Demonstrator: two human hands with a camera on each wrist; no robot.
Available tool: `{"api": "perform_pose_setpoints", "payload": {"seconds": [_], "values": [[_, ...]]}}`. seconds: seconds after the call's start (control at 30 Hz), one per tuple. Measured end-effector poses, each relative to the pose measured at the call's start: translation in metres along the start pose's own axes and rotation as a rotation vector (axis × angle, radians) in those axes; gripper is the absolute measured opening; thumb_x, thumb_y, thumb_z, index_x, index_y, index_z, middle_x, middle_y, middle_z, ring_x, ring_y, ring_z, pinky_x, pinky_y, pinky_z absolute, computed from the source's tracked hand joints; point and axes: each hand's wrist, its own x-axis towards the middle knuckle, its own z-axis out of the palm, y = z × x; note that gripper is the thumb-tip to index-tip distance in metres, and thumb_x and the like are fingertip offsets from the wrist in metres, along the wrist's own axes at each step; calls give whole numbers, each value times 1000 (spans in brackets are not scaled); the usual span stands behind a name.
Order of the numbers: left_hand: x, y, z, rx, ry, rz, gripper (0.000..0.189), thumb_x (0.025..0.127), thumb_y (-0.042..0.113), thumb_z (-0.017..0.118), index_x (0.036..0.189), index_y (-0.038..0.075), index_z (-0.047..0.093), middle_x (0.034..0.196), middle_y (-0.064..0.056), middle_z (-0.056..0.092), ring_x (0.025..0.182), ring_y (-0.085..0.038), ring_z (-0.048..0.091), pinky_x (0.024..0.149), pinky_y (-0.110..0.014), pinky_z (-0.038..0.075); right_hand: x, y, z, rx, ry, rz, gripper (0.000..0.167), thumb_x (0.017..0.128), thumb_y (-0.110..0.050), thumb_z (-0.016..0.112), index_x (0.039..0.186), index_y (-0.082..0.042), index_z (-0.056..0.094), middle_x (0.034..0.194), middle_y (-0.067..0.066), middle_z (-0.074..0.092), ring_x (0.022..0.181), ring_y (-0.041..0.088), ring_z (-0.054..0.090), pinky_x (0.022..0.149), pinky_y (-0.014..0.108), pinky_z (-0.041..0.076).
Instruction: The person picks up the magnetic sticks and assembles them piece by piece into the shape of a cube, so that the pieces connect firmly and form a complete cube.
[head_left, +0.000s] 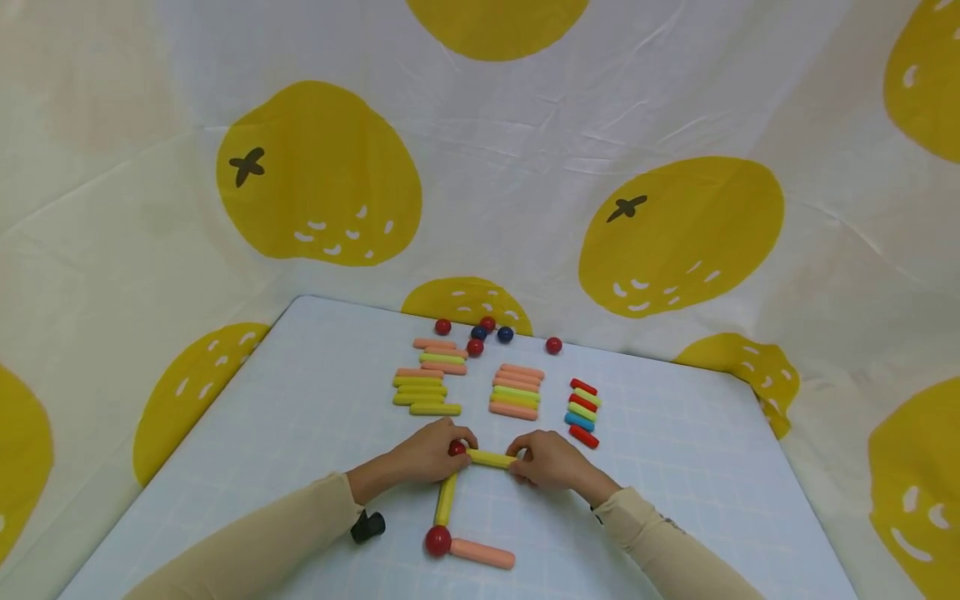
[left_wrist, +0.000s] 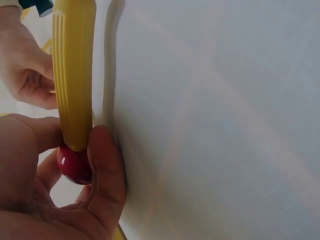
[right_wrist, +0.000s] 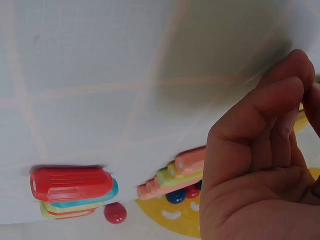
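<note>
My left hand (head_left: pixel 431 450) grips a red ball (left_wrist: pixel 75 165) between thumb and fingers. A yellow ridged rod (head_left: pixel 491 458) runs from that ball to the right, and my right hand (head_left: pixel 551 460) pinches its far end between thumb and fingertips. From the same ball a second yellow rod (head_left: pixel 446 500) comes toward me and meets another red ball (head_left: pixel 438 541). A pink rod (head_left: pixel 483 553) sticks out to the right from this nearer ball. In the right wrist view, curled fingers (right_wrist: pixel 255 115) hide most of the pinched rod end.
Beyond my hands lie rows of pink and yellow rods (head_left: pixel 515 400). Short red, green and blue rods (head_left: pixel 584 437) lie farther right. Several loose balls, among them a blue ball (head_left: pixel 506 335), sit near the table's back edge. A patterned curtain (head_left: pixel 495 167) hangs behind.
</note>
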Motion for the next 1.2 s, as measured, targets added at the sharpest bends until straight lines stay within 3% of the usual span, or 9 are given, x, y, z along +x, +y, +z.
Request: {"api": "perform_pose_setpoints", "payload": {"seconds": [0.4,0.6,0.8,0.93,1.2], "values": [[1,-3,0,-63,-2,-81,16,95,24,71,111,24,70,94,-3,51,81,-18,49,65,-29,41,4,-1,-12,34,-14,4,25,95,-31,73,113,-14,71,78,-3,69,64,14,61,61,28,50],[0,-4,-3,-98,-4,-79,16,95,22,71,111,23,70,94,-4,51,83,-19,49,66,-29,41,12,-2,-46,79,116,86,39,99,-35,68,130,-11,62,90,3,75,71,19,69,66,30,52],[2,-9,-4,-140,-27,-49,17,95,21,70,112,22,71,91,-2,55,82,-19,51,66,-29,43,33,18,-78,122,253,128,52,102,-38,60,144,-9,49,103,11,77,84,26,73,74,35,56],[3,-11,-4,-146,-35,-38,18,95,22,71,113,22,71,91,0,58,85,-18,52,68,-30,45,48,28,-93,155,294,182,59,103,-42,57,149,-8,41,112,13,75,90,27,73,84,37,57],[1,-6,-4,-176,-54,-28,17,96,22,70,113,24,71,94,-2,56,86,-19,52,69,-30,45,76,48,-114,213,324,294,65,104,-41,54,152,-3,32,119,16,72,96,28,70,85,34,56]]}}
